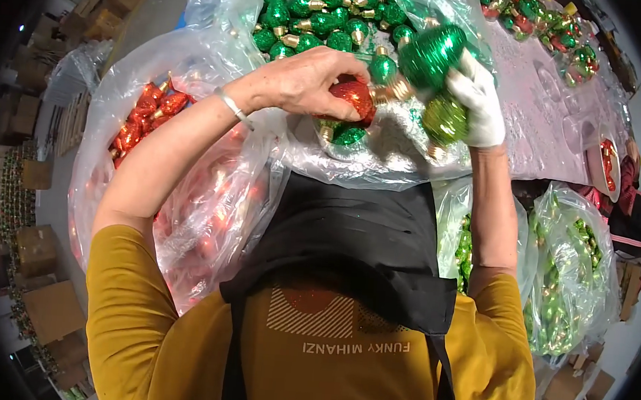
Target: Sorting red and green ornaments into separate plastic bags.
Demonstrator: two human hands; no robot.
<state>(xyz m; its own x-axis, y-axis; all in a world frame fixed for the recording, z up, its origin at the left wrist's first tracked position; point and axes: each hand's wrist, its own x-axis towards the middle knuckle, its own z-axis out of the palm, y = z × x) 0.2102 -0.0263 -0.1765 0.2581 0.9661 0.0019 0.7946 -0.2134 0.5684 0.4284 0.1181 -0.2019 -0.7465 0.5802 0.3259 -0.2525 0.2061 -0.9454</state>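
My bare left hand (pixel 306 80), a thin bracelet on its wrist, grips a red glitter bulb ornament (pixel 355 97) with a gold cap. My right hand (pixel 482 100) wears a white glove and holds a dark green glitter bulb (pixel 431 53) above a light green one (pixel 445 119). Both hands meet over an open clear plastic bag (pixel 383 160) with another green bulb (pixel 349 136) lying in it. My black apron and yellow shirt fill the lower middle of the view.
A clear bag of red bulbs (pixel 148 110) sits at left and a bag of dark green bulbs (pixel 326 14) at top. Bags of light green bulbs (pixel 568 269) hang at right. Clear plastic trays (pixel 543 104) cover the table. Cardboard boxes (pixel 38 247) line the left.
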